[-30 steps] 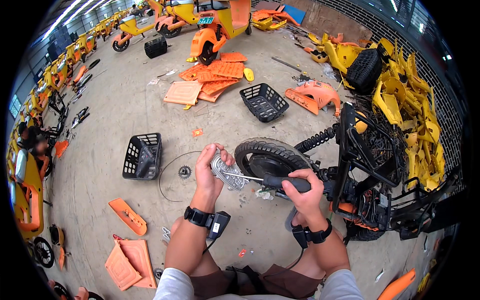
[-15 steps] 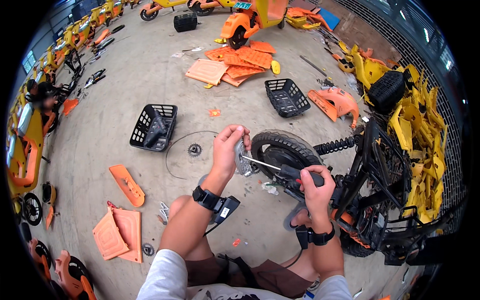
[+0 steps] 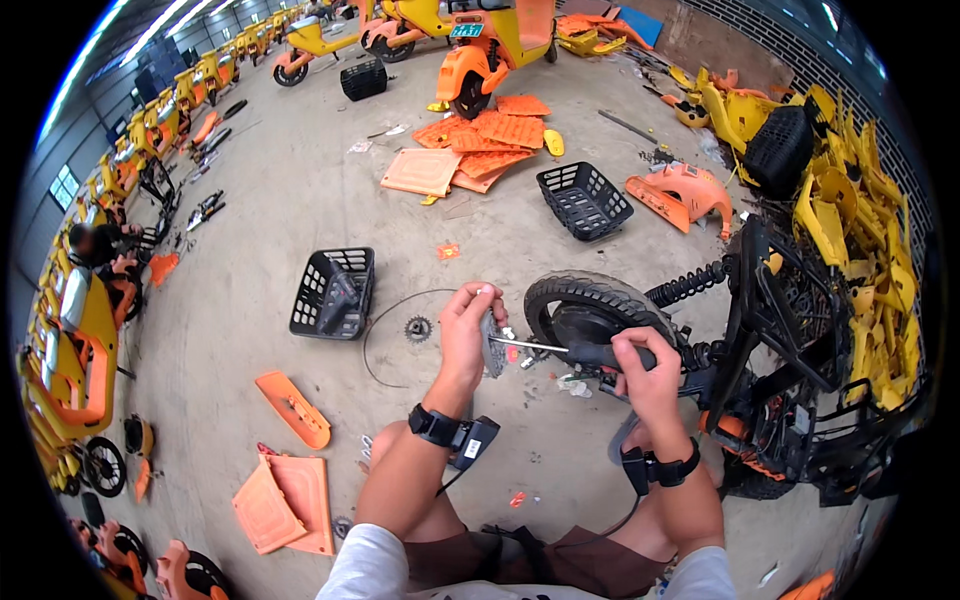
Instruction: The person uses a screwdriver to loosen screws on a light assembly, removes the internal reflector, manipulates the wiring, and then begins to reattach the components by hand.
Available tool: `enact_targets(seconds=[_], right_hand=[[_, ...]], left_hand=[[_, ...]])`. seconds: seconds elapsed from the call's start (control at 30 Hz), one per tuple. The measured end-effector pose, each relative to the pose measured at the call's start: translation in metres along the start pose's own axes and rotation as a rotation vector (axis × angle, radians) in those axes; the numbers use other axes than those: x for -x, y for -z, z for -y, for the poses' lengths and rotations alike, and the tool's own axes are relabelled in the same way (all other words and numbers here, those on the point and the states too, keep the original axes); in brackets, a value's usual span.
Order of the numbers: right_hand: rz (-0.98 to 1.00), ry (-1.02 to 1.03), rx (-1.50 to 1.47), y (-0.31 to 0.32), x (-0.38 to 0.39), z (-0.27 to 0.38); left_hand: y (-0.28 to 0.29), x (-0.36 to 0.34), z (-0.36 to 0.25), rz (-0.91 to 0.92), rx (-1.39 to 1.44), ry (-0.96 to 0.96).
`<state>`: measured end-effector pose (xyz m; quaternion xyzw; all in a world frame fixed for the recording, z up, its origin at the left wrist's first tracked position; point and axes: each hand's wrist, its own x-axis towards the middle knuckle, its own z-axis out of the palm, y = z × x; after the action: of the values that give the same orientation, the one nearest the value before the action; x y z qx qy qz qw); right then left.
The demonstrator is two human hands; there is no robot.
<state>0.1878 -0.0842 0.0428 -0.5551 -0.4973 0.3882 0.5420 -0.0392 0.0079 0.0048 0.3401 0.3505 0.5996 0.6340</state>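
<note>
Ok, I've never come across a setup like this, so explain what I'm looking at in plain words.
There is no machine doing the work here: these are a person's own bare hands. The view comes from a wide fisheye camera on their head, looking down, so straight edges bend near the rim.

The left hand holds a grey metal part. The right hand grips a dark-handled screwdriver, its shaft pointing at that part.

Just beyond is a wheel beside a dark vehicle frame. On the floor sit a black plastic basket with a dark power tool inside, a toothed sprocket and orange panels.
</note>
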Motion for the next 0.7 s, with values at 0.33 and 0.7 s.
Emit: enact_targets(seconds=[0.33, 0.7], right_hand=[[-0.040, -0.022, -0.082, 0.029, 0.004, -0.011], [-0.148, -0.177, -0.388, 0.040, -0.012, -0.026]], left_hand=[[-0.028, 0.000, 0.018, 0.043, -0.053, 0.105], [-0.033, 0.002, 0.027, 0.147, 0.014, 0.201]])
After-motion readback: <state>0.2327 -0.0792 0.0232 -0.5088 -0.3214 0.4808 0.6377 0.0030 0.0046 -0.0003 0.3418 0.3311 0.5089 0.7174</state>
